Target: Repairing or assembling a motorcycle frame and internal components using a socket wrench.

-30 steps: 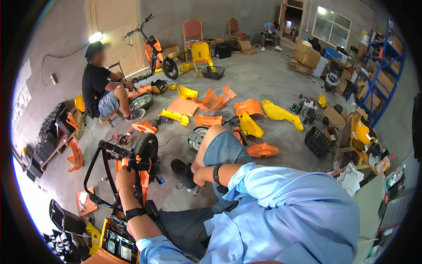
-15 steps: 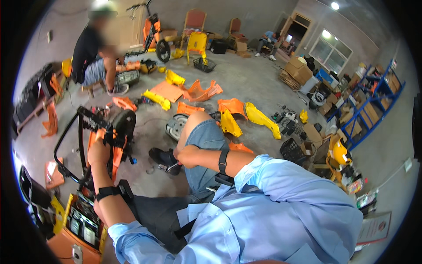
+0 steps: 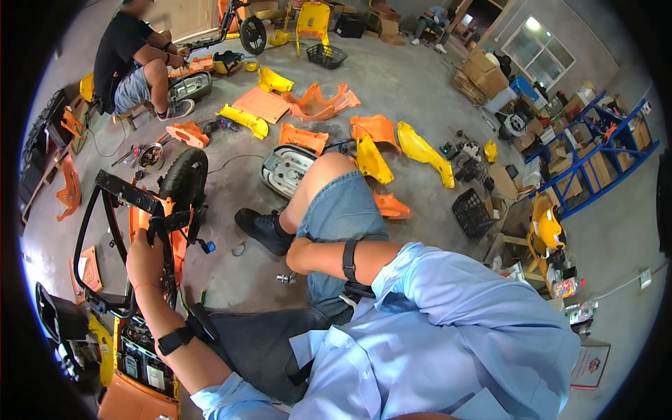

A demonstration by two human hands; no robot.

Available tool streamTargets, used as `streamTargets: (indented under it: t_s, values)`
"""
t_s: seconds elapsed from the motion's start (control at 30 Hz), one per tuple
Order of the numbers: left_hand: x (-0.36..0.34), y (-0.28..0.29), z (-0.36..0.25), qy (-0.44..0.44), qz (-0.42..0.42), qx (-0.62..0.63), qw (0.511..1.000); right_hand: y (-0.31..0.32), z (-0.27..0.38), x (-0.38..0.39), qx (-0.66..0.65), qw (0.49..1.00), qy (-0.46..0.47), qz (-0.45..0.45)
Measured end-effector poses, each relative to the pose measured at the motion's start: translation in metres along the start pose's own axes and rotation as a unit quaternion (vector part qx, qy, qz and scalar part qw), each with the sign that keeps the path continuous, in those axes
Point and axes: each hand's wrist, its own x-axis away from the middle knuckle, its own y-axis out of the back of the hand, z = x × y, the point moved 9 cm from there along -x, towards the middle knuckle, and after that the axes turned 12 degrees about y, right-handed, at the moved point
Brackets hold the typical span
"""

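Note:
A partly stripped scooter with a black tubular frame [image 3: 115,227] stands at the left, its front end showing a black tyre [image 3: 187,171] and orange panels. My left hand [image 3: 145,264] is closed around a black part of that frame, beside an orange panel [image 3: 179,245]. My right hand [image 3: 299,256] is closed near my bent knee, its fingers mostly turned out of sight. Just below it shows a short shiny metal piece [image 3: 285,278]; how the fingers hold it is hidden. A small blue-tipped connector [image 3: 208,246] sticks out beside the frame.
Orange and yellow body panels [image 3: 311,102] lie across the floor ahead. A grey oval plate [image 3: 288,168] lies beyond my shoe. Another person [image 3: 129,63] sits working at the far left. At the right stand a black basket [image 3: 472,213] and a blue shelf rack [image 3: 595,150].
The view has tipped downward, and the scooter frame appears lower and turned. My left hand is still on the frame. The metal piece by my right hand now sits lower and shows less.

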Motion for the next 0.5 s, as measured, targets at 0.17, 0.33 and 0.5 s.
streamTargets:
  t_s: [0.17,0.33,0.5]
  values:
    - [-0.001,-0.005,0.003,0.006,0.01,-0.008,1.0,-0.006,0.007,-0.018,-0.034,0.999,0.025,0.025]
    - [0.0,-0.006,0.003,-0.005,0.02,-0.004,1.0,-0.013,0.02,-0.034,-0.001,0.998,0.045,0.046]
    - [0.002,0.013,0.006,0.01,-0.017,0.143,0.99,-0.036,0.018,-0.048,-0.007,0.997,0.046,0.068]
